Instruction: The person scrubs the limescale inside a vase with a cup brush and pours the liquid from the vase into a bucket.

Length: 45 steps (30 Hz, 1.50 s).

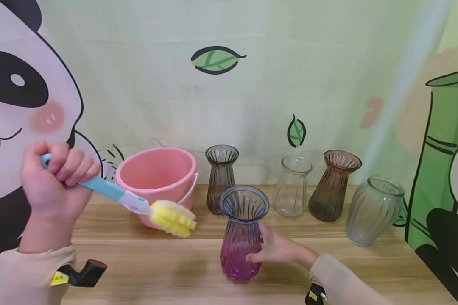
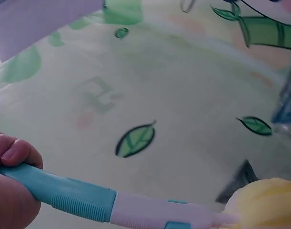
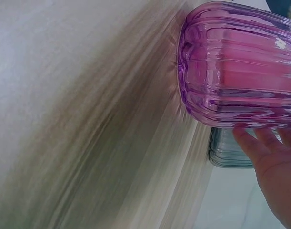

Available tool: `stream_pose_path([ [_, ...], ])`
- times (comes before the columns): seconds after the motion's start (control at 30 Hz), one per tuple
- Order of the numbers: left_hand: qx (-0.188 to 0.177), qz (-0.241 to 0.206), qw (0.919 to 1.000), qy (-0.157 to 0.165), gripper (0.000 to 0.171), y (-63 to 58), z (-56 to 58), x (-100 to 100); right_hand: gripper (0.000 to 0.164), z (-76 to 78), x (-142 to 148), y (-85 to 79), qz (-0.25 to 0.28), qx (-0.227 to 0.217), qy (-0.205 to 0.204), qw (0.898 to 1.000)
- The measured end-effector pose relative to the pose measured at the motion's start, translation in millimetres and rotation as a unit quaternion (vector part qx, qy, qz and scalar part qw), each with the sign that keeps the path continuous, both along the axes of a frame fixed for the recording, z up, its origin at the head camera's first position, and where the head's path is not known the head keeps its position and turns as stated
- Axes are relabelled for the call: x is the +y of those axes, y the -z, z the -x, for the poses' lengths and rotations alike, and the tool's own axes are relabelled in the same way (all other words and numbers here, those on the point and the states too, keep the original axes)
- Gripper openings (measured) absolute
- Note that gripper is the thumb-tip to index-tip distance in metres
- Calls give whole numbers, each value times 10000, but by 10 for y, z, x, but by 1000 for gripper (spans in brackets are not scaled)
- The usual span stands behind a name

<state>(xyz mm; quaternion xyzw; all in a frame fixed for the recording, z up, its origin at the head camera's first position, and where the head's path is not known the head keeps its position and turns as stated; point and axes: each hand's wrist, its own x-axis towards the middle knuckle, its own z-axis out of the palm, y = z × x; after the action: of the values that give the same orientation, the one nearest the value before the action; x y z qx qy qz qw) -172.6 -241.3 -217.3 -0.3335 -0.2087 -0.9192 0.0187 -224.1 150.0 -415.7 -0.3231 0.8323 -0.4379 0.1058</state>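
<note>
My left hand (image 1: 57, 182) grips the blue handle of a bottle brush (image 1: 107, 188), raised at the left. Its yellow sponge head (image 1: 172, 218) hangs in front of the pink bucket (image 1: 156, 169), above the table. In the left wrist view the brush handle (image 2: 78, 193) runs from the fingers toward the sponge at lower right. A glass vase (image 1: 241, 237), purple below and bluish at the rim, stands upright at the front middle. My right hand (image 1: 278, 245) holds its right side, thumb in front and the other fingers partly hidden behind it. Ridged purple glass (image 3: 240, 71) fills the right wrist view's upper right.
Behind the purple vase stand a grey vase (image 1: 220, 182), a clear vase (image 1: 291, 190) and a brown vase (image 1: 333, 190). A pale greenish vase (image 1: 374, 216) is farther right. All share the wooden table (image 1: 145, 262), with a printed cloth (image 1: 137, 84) at the back.
</note>
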Motion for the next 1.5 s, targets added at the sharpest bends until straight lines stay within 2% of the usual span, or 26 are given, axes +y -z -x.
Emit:
stream_pose_path([
  [0.07,185,919,9955,-118,47,53,90,63,83,-6,-2,-2,52,-17,-26,10000],
  [0.1,261,1409,9894,-245,46,72,133,105,83,-9,-5,-2,77,-18,-51,10000],
  [0.17,191,2429,9669,-758,45,98,209,207,83,-15,-10,-4,130,-52,-85,9999],
  [0.2,97,2960,9492,-1061,44,110,243,263,83,-17,-10,-1,145,-64,-95,9998],
  [0.23,-52,3454,9290,-1325,43,123,277,324,83,-17,-10,3,157,-83,-101,9998],
  [0.27,-213,3942,9052,-1577,42,142,307,382,83,-17,-9,5,154,-90,-96,9998],
  [0.33,-506,4861,8496,-1981,41,194,368,500,83,-16,-6,12,165,-122,-104,9997],
  [0.47,-828,6219,7420,-2363,45,392,493,729,83,-6,-2,16,208,-170,-132,9996],
  [0.53,-831,6714,6917,-2526,48,528,559,856,84,-3,-1,14,232,-183,-147,9995],
  [0.57,-786,6909,6693,-2620,49,604,596,923,84,-4,0,13,243,-185,-148,9994],
  [0.63,-659,7241,6269,-2800,51,765,662,1056,85,-7,2,12,266,-185,-151,9994],
  [0.7,-305,7523,5866,-2983,51,935,737,1176,86,-12,5,13,280,-169,-150,9994],
  [0.77,-87,7712,5550,-3115,52,1099,797,1283,86,-16,8,15,292,-164,-139,9993],
  [0.83,61,7857,5278,-3224,53,1254,850,1374,86,-18,8,20,291,-152,-123,9994],
  [0.87,114,7906,5192,-3244,53,1327,873,1410,86,-20,8,21,293,-154,-115,9994],
  [0.9,140,7917,5147,-3288,51,1395,889,1445,86,-21,7,25,275,-132,-99,9995],
  [1.0,176,7910,5059,-3437,40,1589,934,1530,86,-28,2,30,271,-122,-93,9995],
  [1.03,192,7892,5080,-3445,36,1651,945,1549,86,-31,-2,31,252,-104,-79,9996],
  [1.1,228,7802,5188,-3489,26,1761,954,1580,86,-33,-7,36,234,-50,-86,9997],
  [1.2,158,7714,5409,-3348,19,1918,969,1603,86,-35,-11,38,213,-13,-70,9997],
  [1.27,172,7688,5543,-3184,19,2009,984,1610,86,-36,-10,40,206,7,-63,9998],
  [1.33,284,7724,5552,-3072,18,2089,1002,1614,85,-37,-7,40,206,-16,-40,9998],
  [1.43,457,7841,5429,-2971,13,2171,1017,1623,84,-36,1,44,198,-51,-9,9998],
  [1.47,557,7880,5336,-3020,13,2189,1019,1625,84,-35,3,44,207,-77,-7,9998],
  [1.5,640,7936,5207,-3082,13,2209,1018,1628,84,-34,4,46,205,-91,0,9997],
])
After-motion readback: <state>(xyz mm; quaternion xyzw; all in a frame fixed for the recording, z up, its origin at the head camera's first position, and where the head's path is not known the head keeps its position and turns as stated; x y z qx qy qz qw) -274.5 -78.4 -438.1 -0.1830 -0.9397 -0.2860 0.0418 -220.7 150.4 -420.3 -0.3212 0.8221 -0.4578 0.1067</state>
